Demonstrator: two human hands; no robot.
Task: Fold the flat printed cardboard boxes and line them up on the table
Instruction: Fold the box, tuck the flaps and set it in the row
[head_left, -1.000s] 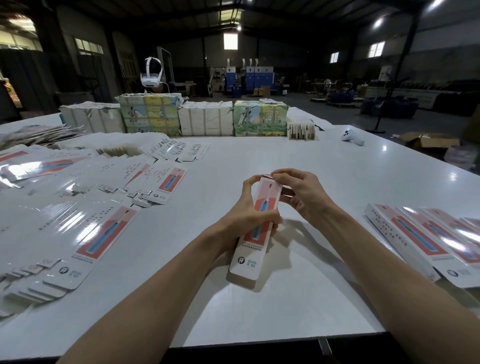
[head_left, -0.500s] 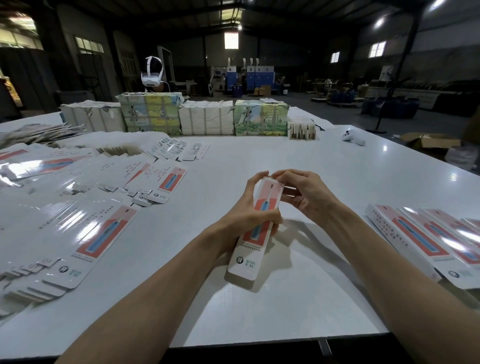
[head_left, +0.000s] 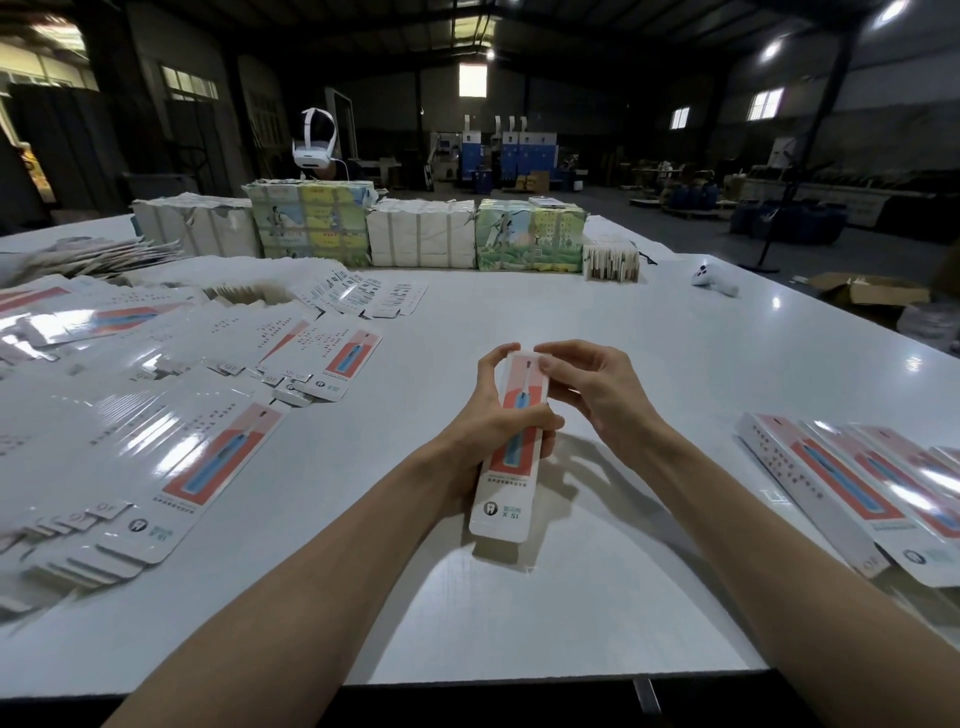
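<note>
While my left hand (head_left: 480, 426) wraps the box (head_left: 506, 499) mid-length at table (head_left: 597, 312) centre, my right hand (head_left: 597, 395) pinches its twelve-o'clock end. Light glossy card, probably slippery and easily creased, so best held by its long edges.

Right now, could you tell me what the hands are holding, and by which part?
Both hold one folded box: the left hand grips its middle, the right hand pinches its far end.
</note>
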